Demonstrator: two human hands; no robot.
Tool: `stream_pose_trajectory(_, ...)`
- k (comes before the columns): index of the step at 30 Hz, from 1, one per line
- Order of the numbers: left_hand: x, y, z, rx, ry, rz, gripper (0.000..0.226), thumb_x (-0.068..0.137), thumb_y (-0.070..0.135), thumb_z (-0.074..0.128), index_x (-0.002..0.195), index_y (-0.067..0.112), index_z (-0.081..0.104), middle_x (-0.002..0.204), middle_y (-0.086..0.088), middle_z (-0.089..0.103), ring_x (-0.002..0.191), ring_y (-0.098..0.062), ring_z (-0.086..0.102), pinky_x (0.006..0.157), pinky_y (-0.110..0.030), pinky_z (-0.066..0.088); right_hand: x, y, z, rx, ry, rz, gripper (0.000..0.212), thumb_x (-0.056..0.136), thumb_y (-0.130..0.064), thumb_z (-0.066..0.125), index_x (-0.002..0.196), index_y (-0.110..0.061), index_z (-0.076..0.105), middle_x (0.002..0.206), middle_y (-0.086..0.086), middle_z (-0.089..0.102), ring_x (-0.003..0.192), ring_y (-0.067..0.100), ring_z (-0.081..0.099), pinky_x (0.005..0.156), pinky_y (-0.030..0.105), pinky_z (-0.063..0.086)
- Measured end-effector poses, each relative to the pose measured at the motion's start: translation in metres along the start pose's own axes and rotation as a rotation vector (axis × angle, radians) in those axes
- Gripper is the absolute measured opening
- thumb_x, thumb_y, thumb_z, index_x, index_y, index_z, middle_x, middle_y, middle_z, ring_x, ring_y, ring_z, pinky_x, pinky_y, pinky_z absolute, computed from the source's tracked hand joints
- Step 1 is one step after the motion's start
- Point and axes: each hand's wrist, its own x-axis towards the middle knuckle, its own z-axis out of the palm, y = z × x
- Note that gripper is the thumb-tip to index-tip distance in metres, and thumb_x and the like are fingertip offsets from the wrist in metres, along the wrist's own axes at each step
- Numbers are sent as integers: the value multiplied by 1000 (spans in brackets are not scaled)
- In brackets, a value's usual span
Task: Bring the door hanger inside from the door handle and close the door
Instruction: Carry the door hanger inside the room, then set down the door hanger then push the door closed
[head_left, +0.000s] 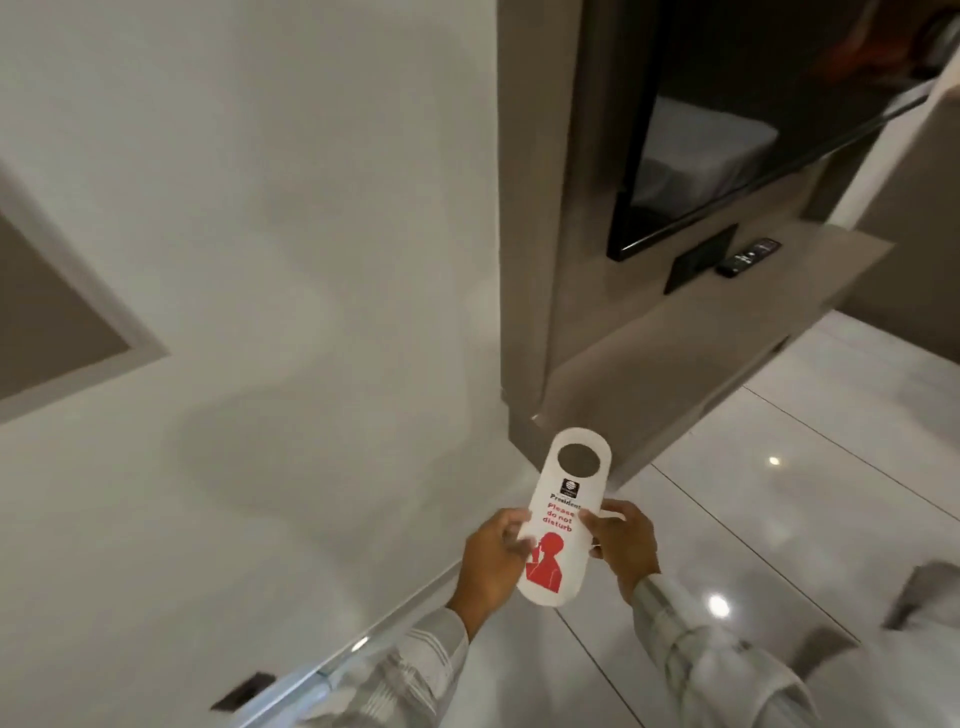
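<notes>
A white door hanger (558, 519) with a round hole at its top, red "Please do not disturb" lettering and a red figure is held upright in front of me, low in the head view. My left hand (491, 566) grips its left edge and my right hand (623, 540) grips its right edge. Both sleeves are striped. No door or door handle can be made out with certainty; a large white flat surface (249, 260) fills the left half of the view.
A taupe wall unit (535, 234) stands ahead on the right with a black screen (727, 130) above a shelf (753, 291) carrying a remote control (748, 257). Glossy white floor tiles (779, 493) spread to the right. A dark socket plate (241, 691) sits low on the left.
</notes>
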Motion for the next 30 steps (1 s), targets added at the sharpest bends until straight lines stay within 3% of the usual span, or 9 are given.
stream_pose_trajectory(4, 32, 13, 28, 20, -42, -57, 23, 89, -4, 61, 108, 2, 72, 124, -15, 67, 111, -35, 65, 98, -44, 55, 45, -29, -20, -12, 120, -50, 35, 83, -3, 77, 104, -9, 50, 107, 19, 67, 87, 35, 67, 57, 35, 57)
stream_pose_trajectory(7, 62, 27, 36, 83, -35, -16, 28, 89, 0, 65, 117, 2, 69, 129, -18, 62, 116, -36, 62, 105, -42, 49, 79, -46, -22, -194, 84, -92, 23, 88, -12, 72, 105, -2, 60, 113, 19, 70, 101, 38, 67, 83, 48, 59)
stream_pose_trajectory(10, 95, 38, 45, 141, -35, 51, 30, 90, 3, 65, 120, 2, 68, 133, -17, 55, 122, -30, 57, 110, -35, 43, 98, -53, -17, -516, -13, -194, 29, 95, -22, 65, 115, -2, 66, 125, 18, 66, 117, 34, 61, 101, 38, 49)
stream_pose_trajectory(11, 103, 42, 48, 171, -59, 65, 32, 91, 5, 64, 123, 3, 66, 135, -15, 54, 125, -29, 55, 111, -34, 42, 101, -53, -14, -666, -56, -231, 33, 97, -27, 62, 121, -5, 65, 133, 16, 62, 124, 33, 56, 103, 36, 46)
stream_pose_trajectory(14, 125, 45, 59, 300, -179, 110, 35, 97, 13, 58, 132, 9, 60, 145, -10, 48, 132, -28, 48, 114, -35, 39, 108, -45, -5, -1111, -116, -302, 42, 100, -43, 47, 136, -24, 55, 158, 12, 30, 145, 33, 25, 112, 50, 32)
stream_pose_trajectory(16, 131, 42, 60, 416, -227, 144, 42, 100, 20, 53, 141, 14, 50, 153, -11, 40, 138, -31, 42, 117, -41, 36, 109, -40, -2, -1255, -95, -367, 45, 101, -47, 40, 140, -27, 50, 164, 10, 16, 149, 34, 15, 114, 56, 26)
stream_pose_trajectory(22, 117, 15, 19, 856, -143, 237, 64, 98, 29, 51, 154, 26, 21, 166, -9, 9, 153, -31, 6, 122, -47, 15, 98, -44, 7, -1305, -116, -425, 49, 102, -40, 41, 148, -25, 33, 165, 12, 16, 148, 35, 19, 114, 55, 31)
stream_pose_trajectory(26, 96, 1, -35, 873, 4, 277, 68, 96, 29, 51, 155, 25, 18, 166, -10, 7, 153, -29, 6, 123, -47, 15, 80, -55, 42, -1322, -134, -516, 51, 103, -39, 39, 152, -23, 32, 164, 11, 19, 148, 32, 20, 114, 52, 32)
stream_pose_trajectory(30, 57, -23, -109, 918, 214, 296, 68, 96, 29, 49, 155, 24, 16, 166, -10, 8, 153, -29, 7, 123, -47, 16, 36, -63, 114, -1290, -269, -663, 52, 104, -43, 36, 153, -26, 31, 165, 8, 18, 152, 30, 13, 119, 55, 22)
